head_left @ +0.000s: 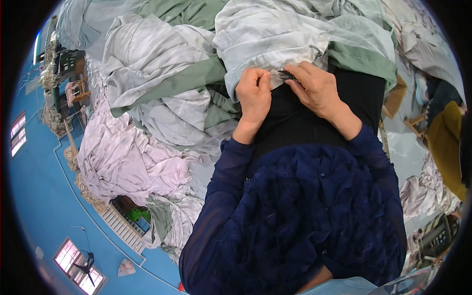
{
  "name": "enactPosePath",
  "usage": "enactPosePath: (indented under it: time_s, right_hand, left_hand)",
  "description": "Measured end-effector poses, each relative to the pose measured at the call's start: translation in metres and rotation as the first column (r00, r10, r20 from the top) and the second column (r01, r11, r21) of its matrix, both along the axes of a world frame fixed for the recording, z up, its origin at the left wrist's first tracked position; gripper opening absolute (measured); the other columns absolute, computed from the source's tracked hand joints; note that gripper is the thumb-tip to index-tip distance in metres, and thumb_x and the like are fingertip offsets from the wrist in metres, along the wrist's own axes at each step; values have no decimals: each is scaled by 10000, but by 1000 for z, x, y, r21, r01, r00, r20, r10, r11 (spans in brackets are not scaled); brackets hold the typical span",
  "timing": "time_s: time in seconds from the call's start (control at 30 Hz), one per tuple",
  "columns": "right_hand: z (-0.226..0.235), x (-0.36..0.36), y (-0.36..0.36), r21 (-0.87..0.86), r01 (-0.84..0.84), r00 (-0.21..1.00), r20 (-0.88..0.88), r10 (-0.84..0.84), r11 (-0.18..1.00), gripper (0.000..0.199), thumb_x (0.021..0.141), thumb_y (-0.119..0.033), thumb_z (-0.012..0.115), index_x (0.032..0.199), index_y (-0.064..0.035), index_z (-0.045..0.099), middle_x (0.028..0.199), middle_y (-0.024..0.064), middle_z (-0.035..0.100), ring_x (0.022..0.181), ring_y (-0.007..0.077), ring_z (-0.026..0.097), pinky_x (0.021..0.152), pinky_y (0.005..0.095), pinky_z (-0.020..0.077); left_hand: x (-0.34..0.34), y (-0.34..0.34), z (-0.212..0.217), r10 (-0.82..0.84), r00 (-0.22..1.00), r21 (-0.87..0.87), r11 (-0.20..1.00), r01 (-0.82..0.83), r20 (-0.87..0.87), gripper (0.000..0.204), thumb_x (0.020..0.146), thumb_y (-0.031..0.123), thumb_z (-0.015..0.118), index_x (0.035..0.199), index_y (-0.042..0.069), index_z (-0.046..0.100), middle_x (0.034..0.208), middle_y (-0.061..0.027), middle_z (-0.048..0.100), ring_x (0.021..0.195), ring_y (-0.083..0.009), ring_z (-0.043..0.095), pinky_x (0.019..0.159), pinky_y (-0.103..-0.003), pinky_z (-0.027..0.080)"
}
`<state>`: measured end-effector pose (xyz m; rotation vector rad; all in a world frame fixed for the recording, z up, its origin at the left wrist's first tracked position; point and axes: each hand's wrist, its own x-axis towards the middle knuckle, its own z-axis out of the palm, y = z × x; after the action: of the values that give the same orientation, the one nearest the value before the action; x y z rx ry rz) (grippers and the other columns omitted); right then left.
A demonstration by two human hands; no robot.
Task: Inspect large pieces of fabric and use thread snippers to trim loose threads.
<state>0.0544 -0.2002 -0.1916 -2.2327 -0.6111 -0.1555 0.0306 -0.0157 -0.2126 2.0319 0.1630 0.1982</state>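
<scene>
A pale, whitish-grey garment (265, 37) with green parts lies over my lap, its near edge at my hands. My left hand (254, 91) is closed in a pinch on that edge, thumb pressed to the fingers. Close to its right, my right hand (314, 88) is closed around small dark thread snips (284, 75), whose tip points left toward the pinched edge. My fingers hide most of the snips, so I cannot tell whether the blades touch the cloth. Under the hands lies black cloth (300, 118) on my lap.
More pale and green garments (167, 83) are heaped to the left, with a pinkish-white pile (132, 152) nearer. Further cloth (427, 44) lies at the far right, beside a mustard-coloured piece (445, 147). A blue wall (34, 196) with windows stands at the left.
</scene>
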Motion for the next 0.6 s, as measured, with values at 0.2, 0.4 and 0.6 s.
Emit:
enactPosePath:
  time_s: [0.2, 0.4, 0.6]
  right_hand:
    - [-5, -1, 4, -11, 3, 997, 77, -2, 1000, 326, 788, -111, 746, 1101, -105, 655, 808, 53, 585, 679, 248, 609, 554, 353, 482]
    - [-9, 0, 6, -5, -2, 996, 93, 3, 1000, 272, 805, -105, 734, 1069, -102, 666, 788, 51, 585, 664, 250, 613, 542, 353, 477]
    - [-12, 2, 3, 34, 18, 999, 41, -19, 999, 257, 820, -94, 727, 1070, -87, 669, 806, 56, 599, 657, 253, 611, 547, 351, 471]
  left_hand:
    - [-3, 0, -3, -9, 999, -21, 1000, 10, 34, 98, 855, 6, 666, 811, 17, 578, 748, -102, 573, 619, -243, 562, 572, -338, 446]
    - [-3, 0, -3, -59, 995, -1, 998, 60, 83, 106, 859, 1, 663, 808, 15, 571, 756, -99, 577, 619, -233, 559, 568, -330, 443]
    - [-1, 1, 1, -67, 995, -92, 993, 74, 73, 98, 867, -8, 652, 815, 9, 570, 758, -89, 573, 597, -195, 552, 546, -312, 437]
